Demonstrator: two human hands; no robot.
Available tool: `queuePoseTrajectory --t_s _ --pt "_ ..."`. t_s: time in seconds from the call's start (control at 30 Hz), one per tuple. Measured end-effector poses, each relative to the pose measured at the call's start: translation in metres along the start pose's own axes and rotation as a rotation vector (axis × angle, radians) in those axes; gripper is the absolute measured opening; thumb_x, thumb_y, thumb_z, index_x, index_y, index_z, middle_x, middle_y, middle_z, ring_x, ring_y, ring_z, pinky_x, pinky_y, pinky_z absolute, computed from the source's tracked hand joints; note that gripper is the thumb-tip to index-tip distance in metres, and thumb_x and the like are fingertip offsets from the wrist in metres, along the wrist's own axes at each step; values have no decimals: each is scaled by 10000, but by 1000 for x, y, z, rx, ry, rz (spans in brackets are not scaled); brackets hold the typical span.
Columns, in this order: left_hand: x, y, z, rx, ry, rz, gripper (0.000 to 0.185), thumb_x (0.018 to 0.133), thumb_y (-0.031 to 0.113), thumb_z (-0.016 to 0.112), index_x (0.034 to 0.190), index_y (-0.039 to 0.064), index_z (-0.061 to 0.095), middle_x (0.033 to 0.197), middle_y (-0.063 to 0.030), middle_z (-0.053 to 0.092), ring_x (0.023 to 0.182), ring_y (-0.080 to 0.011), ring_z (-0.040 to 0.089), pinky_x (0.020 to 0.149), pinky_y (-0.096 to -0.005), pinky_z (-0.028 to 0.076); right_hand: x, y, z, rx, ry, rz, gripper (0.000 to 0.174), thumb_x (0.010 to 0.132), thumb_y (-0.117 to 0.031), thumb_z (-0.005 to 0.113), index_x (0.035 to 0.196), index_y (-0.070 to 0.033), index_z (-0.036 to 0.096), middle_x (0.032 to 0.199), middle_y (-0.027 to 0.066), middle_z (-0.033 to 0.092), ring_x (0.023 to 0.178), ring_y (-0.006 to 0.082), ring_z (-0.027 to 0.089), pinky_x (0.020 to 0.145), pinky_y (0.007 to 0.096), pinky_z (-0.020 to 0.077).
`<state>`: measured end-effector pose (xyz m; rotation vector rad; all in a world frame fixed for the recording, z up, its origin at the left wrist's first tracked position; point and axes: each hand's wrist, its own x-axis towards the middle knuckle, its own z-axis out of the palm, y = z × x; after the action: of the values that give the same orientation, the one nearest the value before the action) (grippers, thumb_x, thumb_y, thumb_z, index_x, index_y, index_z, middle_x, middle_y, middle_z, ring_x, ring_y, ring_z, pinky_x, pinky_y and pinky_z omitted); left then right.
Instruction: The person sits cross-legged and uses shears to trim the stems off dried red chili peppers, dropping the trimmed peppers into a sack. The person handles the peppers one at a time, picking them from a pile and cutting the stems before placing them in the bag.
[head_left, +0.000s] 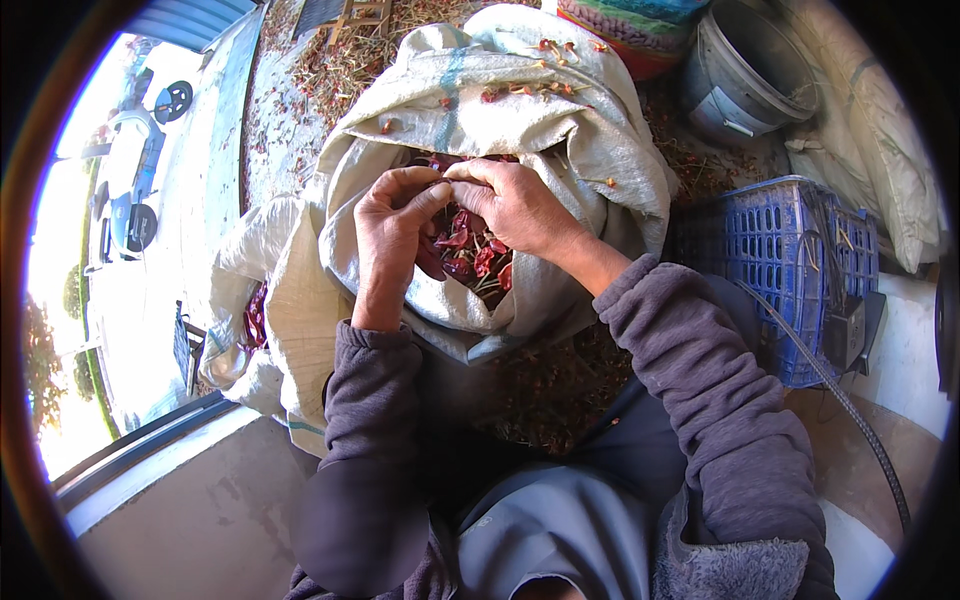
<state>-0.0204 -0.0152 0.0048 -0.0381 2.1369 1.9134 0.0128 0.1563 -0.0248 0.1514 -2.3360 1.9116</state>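
A white woven sack (517, 120) stands before me with its rim rolled outward. Dried red chili peppers (480, 251), some with pale stems, lie inside. Over its mouth the fingertips of both hands meet. My left hand (394, 214) has dark red peppers (429, 255) under its curled fingers. My right hand (525, 206) pinches with thumb and forefinger against the left fingertips. A small dark red bit shows between them; most of it is hidden by the fingers. Loose stem pieces (544, 90) lie on the sack's folded rim.
A second sack (307, 300) with red peppers stands at left, beside a low wall (202, 480). At right are a blue plastic crate (780, 247), a grey bucket (720, 97) and a dark cable (847, 405). Stems litter the floor (322, 75). Scooters (135, 180) show outside.
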Motion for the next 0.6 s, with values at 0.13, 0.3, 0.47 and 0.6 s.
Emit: queuePoseTrajectory --t_s 0.13,0.3,0.47,0.6 --pt "1 -4 0 -194 -35 -35 216 865 -19 741 1081 -13 721 880 -42 717 618 -60 550 576 -188 459 2 -1 -2 -83 33 -28 282 983 -217 611 1132 1 709 1026 215 731 932 336 720 842 397 549" --pt "3 -11 1 -253 -40 -19 240 858 -54 723 1095 -20 712 892 -54 717 611 -65 552 565 -195 461 2 -1 0 -1 50 130 257 986 -209 607 1098 5 696 971 204 733 911 338 720 816 413 545" --pt "3 -13 5 -309 -14 16 238 848 -77 721 1079 -24 706 900 -64 714 611 -73 565 559 -198 464 0 -3 5 -33 148 68 246 979 -216 620 1072 2 686 917 205 726 882 349 718 793 420 548" --pt "4 -13 4 -336 33 50 243 846 -88 717 1081 -31 699 916 -74 720 622 -79 583 559 -198 469 -2 -5 1 -87 66 -11 264 973 -213 643 1112 7 689 959 214 725 880 330 722 793 392 548"
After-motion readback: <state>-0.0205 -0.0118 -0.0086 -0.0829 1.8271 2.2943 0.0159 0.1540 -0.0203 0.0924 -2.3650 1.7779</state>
